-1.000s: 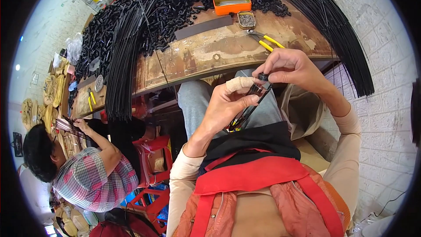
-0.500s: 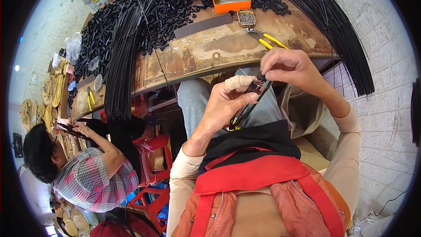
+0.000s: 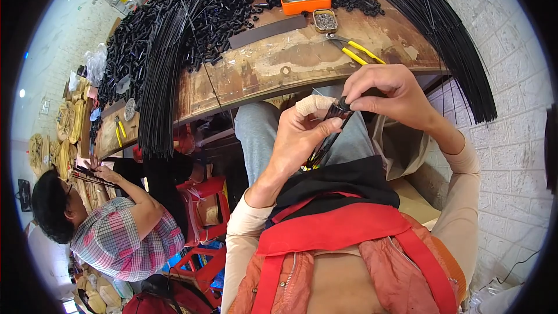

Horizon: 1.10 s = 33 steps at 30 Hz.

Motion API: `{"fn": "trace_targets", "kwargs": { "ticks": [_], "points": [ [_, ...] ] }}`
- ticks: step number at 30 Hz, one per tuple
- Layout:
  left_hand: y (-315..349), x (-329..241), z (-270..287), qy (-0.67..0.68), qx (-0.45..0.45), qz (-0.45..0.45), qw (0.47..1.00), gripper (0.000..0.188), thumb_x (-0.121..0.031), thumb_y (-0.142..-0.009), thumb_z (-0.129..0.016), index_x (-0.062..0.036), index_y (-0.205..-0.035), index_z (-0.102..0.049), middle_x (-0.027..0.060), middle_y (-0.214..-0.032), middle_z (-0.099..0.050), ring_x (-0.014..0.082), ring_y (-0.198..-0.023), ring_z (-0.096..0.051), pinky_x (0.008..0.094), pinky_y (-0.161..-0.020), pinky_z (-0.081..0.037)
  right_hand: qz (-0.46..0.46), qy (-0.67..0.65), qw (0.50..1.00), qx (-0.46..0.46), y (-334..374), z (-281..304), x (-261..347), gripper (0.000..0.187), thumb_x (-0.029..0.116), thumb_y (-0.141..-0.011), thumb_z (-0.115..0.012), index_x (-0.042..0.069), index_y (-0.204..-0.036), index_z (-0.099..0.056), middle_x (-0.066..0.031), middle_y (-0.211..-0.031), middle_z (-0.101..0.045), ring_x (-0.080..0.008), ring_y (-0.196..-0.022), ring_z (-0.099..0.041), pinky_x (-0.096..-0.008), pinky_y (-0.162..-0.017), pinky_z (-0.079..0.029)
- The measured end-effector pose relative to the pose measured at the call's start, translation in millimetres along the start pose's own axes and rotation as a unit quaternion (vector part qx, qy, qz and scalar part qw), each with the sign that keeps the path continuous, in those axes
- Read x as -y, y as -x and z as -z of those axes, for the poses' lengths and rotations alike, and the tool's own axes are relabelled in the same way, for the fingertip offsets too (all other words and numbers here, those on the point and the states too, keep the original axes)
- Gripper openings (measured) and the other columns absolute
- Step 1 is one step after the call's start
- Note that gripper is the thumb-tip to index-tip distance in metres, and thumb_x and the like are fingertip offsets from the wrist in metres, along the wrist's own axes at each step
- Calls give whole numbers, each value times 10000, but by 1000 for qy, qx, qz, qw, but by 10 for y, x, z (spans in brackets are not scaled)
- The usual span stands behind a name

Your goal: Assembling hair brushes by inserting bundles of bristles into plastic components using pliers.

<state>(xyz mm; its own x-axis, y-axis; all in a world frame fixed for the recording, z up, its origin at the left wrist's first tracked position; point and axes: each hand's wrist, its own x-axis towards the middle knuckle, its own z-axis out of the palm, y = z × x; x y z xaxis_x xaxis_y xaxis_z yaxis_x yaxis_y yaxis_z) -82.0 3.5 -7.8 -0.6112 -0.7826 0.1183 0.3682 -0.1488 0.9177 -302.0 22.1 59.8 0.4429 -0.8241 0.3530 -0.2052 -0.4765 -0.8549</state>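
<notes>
A bundle of thin black rods (image 3: 326, 142) slants up from my lap, with my left hand (image 3: 293, 139) closed around its upper end. Beige tape wraps that hand's index finger, and a thin pale wire or needle (image 3: 317, 91) sticks up beside it. At the bundle's top sits a small black round plastic part (image 3: 343, 103). My right hand (image 3: 389, 93) pinches this part between thumb and fingertips, touching the rods' ends. Just beyond the hands, yellow-handled pliers (image 3: 356, 50) lie on the worn wooden table (image 3: 261, 81).
A heap of black plastic tubes and rings (image 3: 232, 6) covers the table's back. Long black rods hang over its edge at left (image 3: 160, 81) and right (image 3: 459, 46). An orange tin (image 3: 305, 7) stands beside a small box of metal bits (image 3: 325, 22). A co-worker (image 3: 122, 227) sits at left.
My right fingertips have shifted slightly down and left onto the round black part. The bundle stays in my left hand, tilted a little differently.
</notes>
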Motion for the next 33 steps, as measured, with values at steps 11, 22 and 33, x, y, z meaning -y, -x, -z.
{"fn": "trace_targets", "kwargs": {
  "ticks": [11,22,33],
  "points": [
    [-32,13,-170,79,-29,16,996,151,2,-873,-664,-22,-1020,-646,82,-997,-669,179,-885,-661,334,-809,-572,46,-1,996,-79,173,-32,-91,258,-49,-679,-796,41,-843,-618,-94,-917,-633,-209,-887,-592,-321,-798,-466],
    [-138,88,-381,58,-46,19,997,112,-31,-882,-676,9,-987,-685,55,-902,-685,102,-836,-634,237,-766,-514,20,-203,973,-112,334,45,-348,217,-75,-708,-770,15,-825,-611,-146,-945,-660,-247,-919,-594,-357,-819,-477],
    [-184,160,-360,99,-4,64,993,70,8,-859,-685,0,-928,-686,69,-896,-693,143,-822,-669,258,-752,-547,83,-223,970,-59,393,56,-552,317,-104,-669,-774,-3,-947,-659,-167,-1004,-652,-240,-960,-625,-359,-851,-519]
  ]
}}
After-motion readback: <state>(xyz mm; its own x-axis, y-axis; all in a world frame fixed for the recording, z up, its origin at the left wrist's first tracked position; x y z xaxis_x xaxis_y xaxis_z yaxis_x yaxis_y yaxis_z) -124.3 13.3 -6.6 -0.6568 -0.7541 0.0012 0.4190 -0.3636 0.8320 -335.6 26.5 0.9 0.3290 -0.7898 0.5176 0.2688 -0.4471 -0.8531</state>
